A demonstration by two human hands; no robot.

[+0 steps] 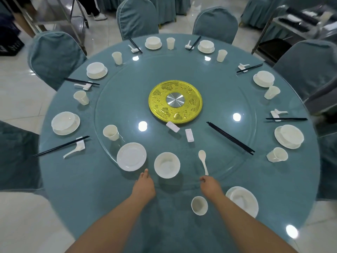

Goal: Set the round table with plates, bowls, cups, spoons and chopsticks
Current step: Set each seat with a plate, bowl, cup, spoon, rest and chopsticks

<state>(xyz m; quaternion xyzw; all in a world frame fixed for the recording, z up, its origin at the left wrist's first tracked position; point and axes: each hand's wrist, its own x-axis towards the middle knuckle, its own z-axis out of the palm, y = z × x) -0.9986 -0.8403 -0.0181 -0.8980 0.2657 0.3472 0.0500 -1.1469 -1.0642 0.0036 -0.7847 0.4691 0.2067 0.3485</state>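
Just beyond left hand [144, 187] fingertips, flat and relaxed on round teal-clothed table [94, 194]: round white ceramic plate [131, 156], then white bowl [167, 165] rightward. Barely past right hand [209, 185] curled fingers, gripping nothing: white ceramic spoon [203, 161].

No text can be read anywhere. The gold disc [175, 102] at the centre of the frame bears raised marks, too blurred to make out.

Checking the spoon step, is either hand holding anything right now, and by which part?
The right hand is at the handle tip of the white ceramic spoon; whether its fingers pinch it cannot be told. The left hand holds nothing.
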